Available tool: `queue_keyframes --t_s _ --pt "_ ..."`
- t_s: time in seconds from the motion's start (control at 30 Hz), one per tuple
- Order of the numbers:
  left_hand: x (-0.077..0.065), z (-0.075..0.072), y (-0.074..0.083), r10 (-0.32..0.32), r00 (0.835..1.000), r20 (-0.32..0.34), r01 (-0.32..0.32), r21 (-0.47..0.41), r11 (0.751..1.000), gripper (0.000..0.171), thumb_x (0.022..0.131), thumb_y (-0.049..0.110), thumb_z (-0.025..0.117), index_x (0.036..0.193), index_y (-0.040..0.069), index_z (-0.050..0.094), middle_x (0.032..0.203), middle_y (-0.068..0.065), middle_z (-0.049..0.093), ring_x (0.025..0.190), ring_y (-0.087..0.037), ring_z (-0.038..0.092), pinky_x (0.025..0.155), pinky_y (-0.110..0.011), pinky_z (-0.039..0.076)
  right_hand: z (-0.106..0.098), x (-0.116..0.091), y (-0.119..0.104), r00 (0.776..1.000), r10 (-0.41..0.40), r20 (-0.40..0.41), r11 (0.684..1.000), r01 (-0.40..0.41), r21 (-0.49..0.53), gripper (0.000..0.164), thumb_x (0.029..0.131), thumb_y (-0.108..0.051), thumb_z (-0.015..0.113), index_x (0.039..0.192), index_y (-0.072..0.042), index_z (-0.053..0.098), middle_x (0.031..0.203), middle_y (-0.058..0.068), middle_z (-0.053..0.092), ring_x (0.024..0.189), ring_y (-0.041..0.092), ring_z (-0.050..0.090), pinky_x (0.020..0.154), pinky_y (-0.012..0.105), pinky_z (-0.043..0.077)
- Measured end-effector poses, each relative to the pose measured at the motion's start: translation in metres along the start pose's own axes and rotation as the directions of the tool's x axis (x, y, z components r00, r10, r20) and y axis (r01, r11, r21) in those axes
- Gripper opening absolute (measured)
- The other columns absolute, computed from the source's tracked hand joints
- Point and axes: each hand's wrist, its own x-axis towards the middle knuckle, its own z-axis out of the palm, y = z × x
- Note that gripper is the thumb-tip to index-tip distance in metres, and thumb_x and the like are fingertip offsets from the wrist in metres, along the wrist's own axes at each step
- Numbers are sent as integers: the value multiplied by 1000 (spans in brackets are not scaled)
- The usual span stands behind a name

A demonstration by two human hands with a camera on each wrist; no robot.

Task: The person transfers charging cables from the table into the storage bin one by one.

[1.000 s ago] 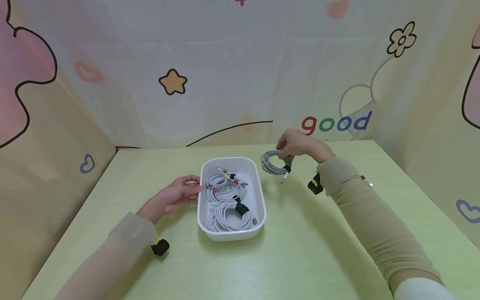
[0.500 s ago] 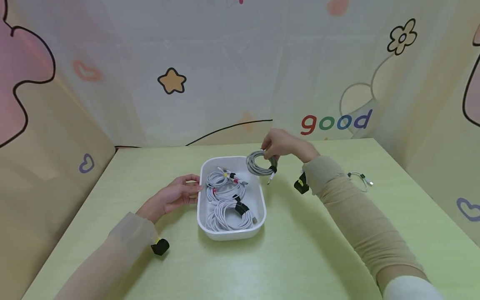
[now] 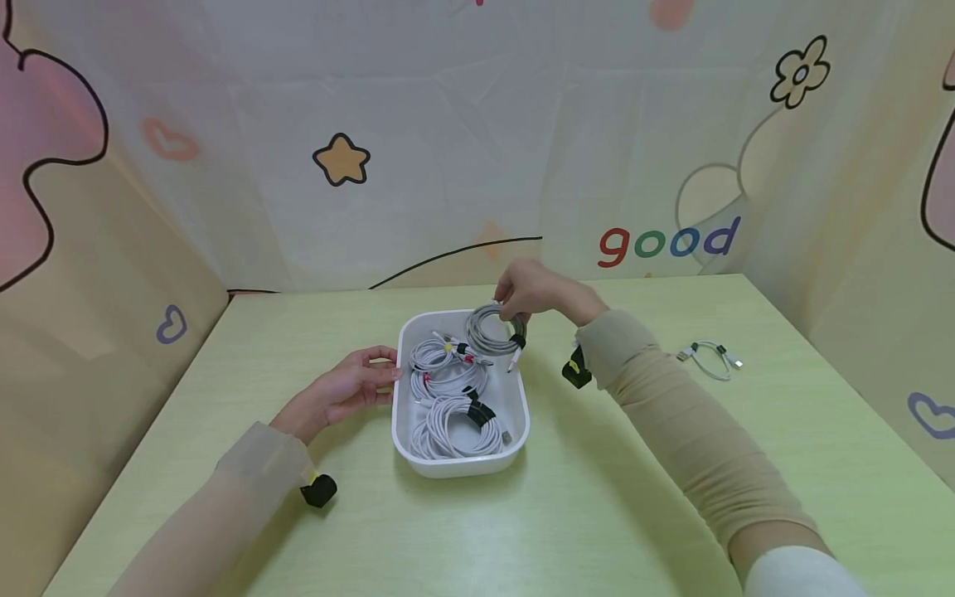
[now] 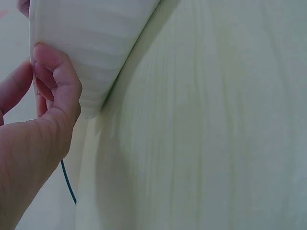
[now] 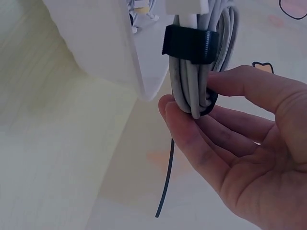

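A white plastic box [image 3: 516,414] holds several coiled white cables [image 3: 448,431] with black, red and yellow ties. My left hand [image 3: 354,385] is at the box's left side, and in the left wrist view its thumb and curled fingers pinch the rim. My right hand [image 3: 533,290] pinches a coiled grey cable [image 3: 477,336] at the top of its loop, over the far right corner of the box. In the right wrist view a black strap [image 5: 192,44] binds this coil, and the fingertips and thumb hold its end beside the box rim.
A small white USB cable [image 3: 715,375] lies on the pale green table [image 3: 597,514] to the right. Behind the table rises a printed curtain [image 3: 448,182]. A black wrist camera [image 3: 319,491] hangs under the left sleeve, another under the right.
My right hand has carried the grey cable coil leftward from beside the box to over its far right corner. The small white cable has come into full view. My left hand stays put.
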Motion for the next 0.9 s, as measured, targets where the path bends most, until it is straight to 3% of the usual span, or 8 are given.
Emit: queue_keyframes --t_s 0.53,0.7,0.9 --pt "1 -1 -1 -5 1000 -8 5 9 1000 24 95 -4 52 116 3 43 101 -5 60 85 -16 65 78 -34 57 13 13 -11 1000 -19 6 1000 19 -19 31 80 -3 67 109 8 66 104 23 71 59 10 63 61 26 57" --pt "0 0 0 -5 1000 -3 5 9 1000 24 95 -3 52 116 3 43 100 -5 60 85 -17 65 79 -35 57 13 13 -12 1000 -18 -3 1000 18 -18 33 82 -6 69 111 10 65 100 23 72 66 19 69 73 32 59" --pt "-1 0 1 0 1000 -2 0 1 1000 23 95 -4 51 115 2 42 97 -4 60 82 -15 65 77 -34 57 9 8 -2 996 -21 -91 999 17 -39 34 87 -11 67 114 10 63 97 21 73 79 27 71 86 39 55"
